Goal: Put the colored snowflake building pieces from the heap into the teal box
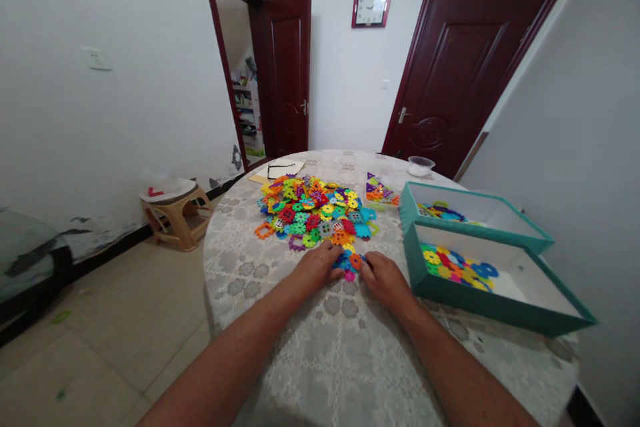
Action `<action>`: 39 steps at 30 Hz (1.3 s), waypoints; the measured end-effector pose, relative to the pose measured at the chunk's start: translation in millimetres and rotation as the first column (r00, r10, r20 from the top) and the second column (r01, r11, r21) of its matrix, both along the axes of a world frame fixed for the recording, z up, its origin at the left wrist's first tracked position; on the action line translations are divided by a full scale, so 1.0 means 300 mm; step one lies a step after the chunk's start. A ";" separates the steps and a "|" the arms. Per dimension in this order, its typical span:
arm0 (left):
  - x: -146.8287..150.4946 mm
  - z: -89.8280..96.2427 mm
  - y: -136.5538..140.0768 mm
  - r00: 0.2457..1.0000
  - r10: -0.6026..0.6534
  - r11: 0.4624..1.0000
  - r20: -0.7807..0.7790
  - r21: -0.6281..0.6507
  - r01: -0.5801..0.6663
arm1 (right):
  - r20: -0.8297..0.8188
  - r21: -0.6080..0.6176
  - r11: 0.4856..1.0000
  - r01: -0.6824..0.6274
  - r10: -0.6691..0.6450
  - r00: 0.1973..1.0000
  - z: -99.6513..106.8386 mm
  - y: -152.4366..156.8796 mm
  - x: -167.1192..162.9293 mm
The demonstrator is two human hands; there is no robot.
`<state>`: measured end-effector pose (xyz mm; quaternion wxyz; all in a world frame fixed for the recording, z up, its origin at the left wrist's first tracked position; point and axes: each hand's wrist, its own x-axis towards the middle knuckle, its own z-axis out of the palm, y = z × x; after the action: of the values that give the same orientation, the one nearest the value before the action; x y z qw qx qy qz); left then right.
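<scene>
At the near edge of a colourful pile of plastic interlocking pieces, my two hands come together over the tablecloth. My left hand is closed, its fingertips against a small cluster of blue interlocking pieces. My right hand pinches the right side of the same cluster, by a dark blue piece. An orange flower-shaped piece sits between the hands, and a pink piece shows just below. Fingers cover part of the cluster, so how its pieces join cannot be made out.
Two green boxes with more pieces inside stand on the right of the round table. Behind are a clear tray of small pieces, a clear bowl and glasses on paper. A stool stands at left.
</scene>
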<state>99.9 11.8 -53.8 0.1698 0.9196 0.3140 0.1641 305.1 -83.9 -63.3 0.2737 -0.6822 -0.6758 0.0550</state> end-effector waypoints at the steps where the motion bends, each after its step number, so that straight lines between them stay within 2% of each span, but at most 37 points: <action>1: 0.015 -0.001 0.003 1.000 -0.006 1.000 0.018 -0.003 0.006 | -0.028 0.016 1.000 0.011 -0.011 1.000 -0.002 0.003 0.011; 4: 0.032 -0.012 0.012 0.993 0.004 1.000 0.116 -0.030 -0.001 | -0.125 0.030 0.999 0.041 -0.037 0.992 -0.002 0.005 0.033; 8: 0.007 -0.033 0.026 0.947 0.042 0.995 0.320 -0.094 -0.013 | -0.239 -0.017 0.996 0.090 -0.091 0.967 0.009 0.001 0.034; 10: -0.008 -0.040 0.033 0.928 0.080 0.992 0.364 -0.123 -0.037 | -0.280 -0.040 0.994 0.102 -0.109 0.954 0.014 0.000 0.030; 13: -0.021 -0.044 0.043 0.923 0.130 0.985 0.363 -0.154 -0.079 | -0.303 -0.041 0.994 0.098 -0.106 0.947 0.016 0.001 0.027; 18: -0.020 -0.041 0.050 0.938 0.108 0.988 0.330 -0.142 -0.064 | -0.269 -0.009 0.997 0.073 -0.073 0.960 0.018 -0.003 0.020; 24: -0.017 -0.038 0.052 0.926 0.152 0.977 0.345 -0.191 -0.089 | -0.277 -0.015 0.999 0.038 -0.041 0.960 0.037 -0.016 -0.003; 30: -0.021 -0.027 0.045 0.942 0.118 0.983 0.314 -0.168 -0.068 | -0.235 0.009 1.000 0.010 -0.007 0.972 0.036 -0.017 -0.009; 32: -0.024 -0.021 0.041 0.944 0.107 0.986 0.313 -0.158 -0.060 | -0.204 0.060 0.998 0.009 0.003 0.979 0.050 -0.024 -0.012; 35: -0.025 -0.020 0.041 0.946 0.098 0.987 0.308 -0.149 -0.053 | -0.120 0.234 0.972 0.014 0.015 0.993 0.100 -0.042 -0.020; 39: -0.020 -0.025 0.046 0.951 0.095 0.982 0.294 -0.184 -0.041 | -0.027 0.484 0.872 0.077 -0.073 0.997 0.193 -0.074 0.012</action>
<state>93.7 25.6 -61.2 0.2906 0.8538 0.3290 0.2799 308.8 -106.0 -5.6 0.4403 -0.6173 -0.6401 -0.1241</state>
